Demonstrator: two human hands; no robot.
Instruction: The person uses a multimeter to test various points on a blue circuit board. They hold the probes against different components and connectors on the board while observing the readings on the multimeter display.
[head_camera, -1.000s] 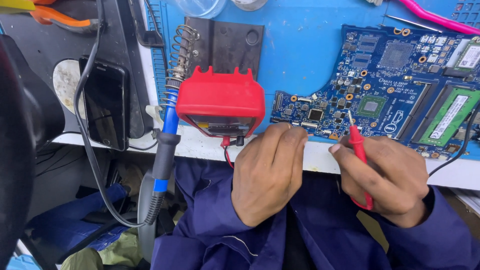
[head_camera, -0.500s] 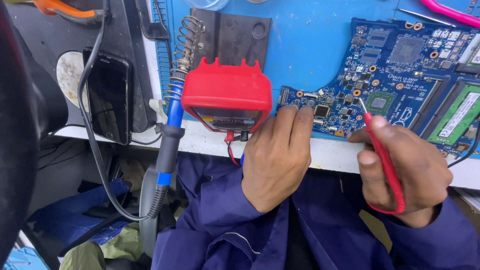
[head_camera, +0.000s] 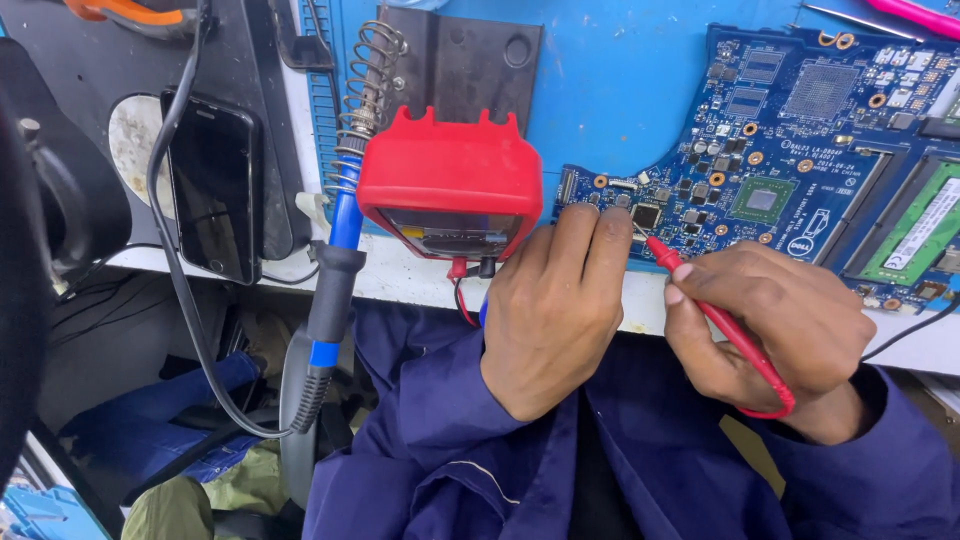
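Two hands work at the near edge of the counter (head_camera: 420, 275). My right hand (head_camera: 780, 325) has its fingers closed around a red probe (head_camera: 715, 315), whose metal tip touches the blue circuit board (head_camera: 780, 150) near its lower left corner. My left hand (head_camera: 555, 305) rests just beside that tip, fingers curled with their tips on the board edge; whether they grip anything I cannot tell. The board is densely populated, with a green memory module (head_camera: 920, 230) at right. A red multimeter (head_camera: 450, 180) stands just left of my left hand; a blue-handled soldering iron (head_camera: 335, 260) and a black phone (head_camera: 212, 190) lie farther left.
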